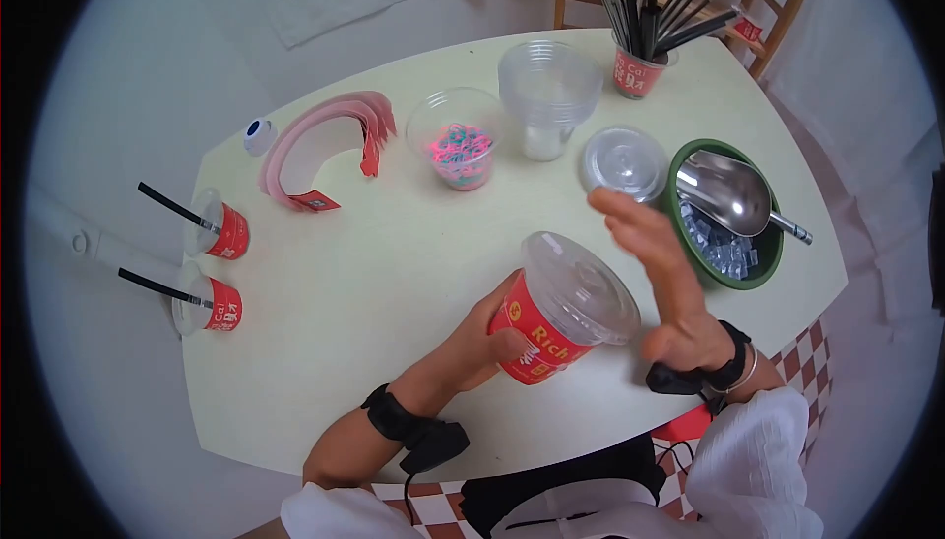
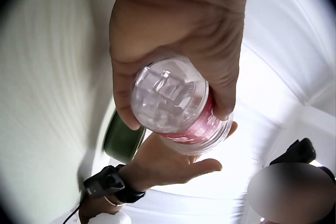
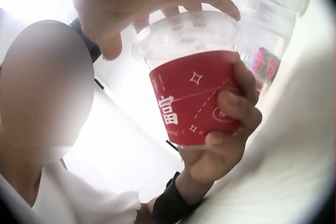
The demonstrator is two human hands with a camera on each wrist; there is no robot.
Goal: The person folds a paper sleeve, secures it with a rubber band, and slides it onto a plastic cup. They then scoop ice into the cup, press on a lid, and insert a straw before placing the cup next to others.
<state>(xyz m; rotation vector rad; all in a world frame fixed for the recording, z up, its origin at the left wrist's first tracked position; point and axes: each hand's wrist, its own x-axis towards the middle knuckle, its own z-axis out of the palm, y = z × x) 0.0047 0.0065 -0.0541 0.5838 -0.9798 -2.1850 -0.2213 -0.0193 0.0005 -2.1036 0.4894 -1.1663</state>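
The left hand [image 1: 471, 347] grips the cup [image 1: 527, 327] over the table's [image 1: 345, 313] near side; its long axis leans, lid [image 1: 581, 288] toward the right hand [image 1: 669, 288], which is nearer the lid, fingers spread, holding nothing. The bowl [image 1: 771, 252] lies beyond.

2 red-banded cups [image 1: 232, 234] with black straws [image 1: 177, 207] stand at the left of the table [image 1: 364, 263], near curved pink sleeves [image 1: 280, 160]. A wooden chair [image 1: 793, 0] stands beyond a straw-filled container [image 1: 636, 78].

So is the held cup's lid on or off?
On: the clear lid covers the top of the cup in the head view. Whether it is pressed fully down, I cannot tell.
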